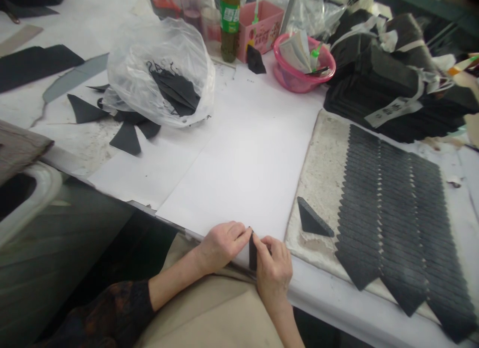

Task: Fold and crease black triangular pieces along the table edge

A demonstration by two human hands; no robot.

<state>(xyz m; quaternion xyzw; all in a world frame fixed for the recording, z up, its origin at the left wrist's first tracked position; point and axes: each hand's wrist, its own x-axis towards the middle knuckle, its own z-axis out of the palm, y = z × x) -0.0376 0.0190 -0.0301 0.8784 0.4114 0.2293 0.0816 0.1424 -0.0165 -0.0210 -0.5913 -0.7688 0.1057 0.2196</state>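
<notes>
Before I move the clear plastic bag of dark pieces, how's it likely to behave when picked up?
The plastic bag will probably be floppy, since its thin walls are crumpled. Its mouth gapes open, so the dark pieces inside may slide out. Pushing it could shift the loose pieces lying against it.

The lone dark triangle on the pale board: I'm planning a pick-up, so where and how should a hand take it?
Probably pinch the triangle by its left edge, coming from the left: that side faces bare board, whereas its right tip points at the overlapping rows close by.
</notes>
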